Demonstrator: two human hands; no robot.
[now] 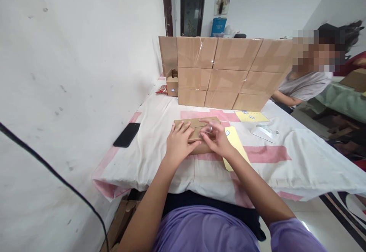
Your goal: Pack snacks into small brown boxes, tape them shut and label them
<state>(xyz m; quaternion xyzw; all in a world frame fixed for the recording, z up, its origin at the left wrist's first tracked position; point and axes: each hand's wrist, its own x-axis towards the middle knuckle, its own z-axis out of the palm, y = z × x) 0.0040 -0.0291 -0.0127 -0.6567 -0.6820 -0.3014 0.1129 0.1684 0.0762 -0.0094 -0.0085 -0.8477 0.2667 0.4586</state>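
A white-and-pink tablecloth (160, 168) is stretching across the foreground, a wall of taped brown cartons (227, 80) standing along its far side. Nearer, a small, plain brown box (195, 123) is lying on the cloth — a thin dark seam is running along its top. The left hand (178, 141) is pressing on it, fingers spread; the right hand (219, 137) is bunching its fingertips there — whether they're pinching anything, I cannot tell.

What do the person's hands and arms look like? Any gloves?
No gloves! The left hand and right hand are bare. The forearms are bare too, with no watch showing. A purple sleeve shows on the right arm; no left sleeve is visible.
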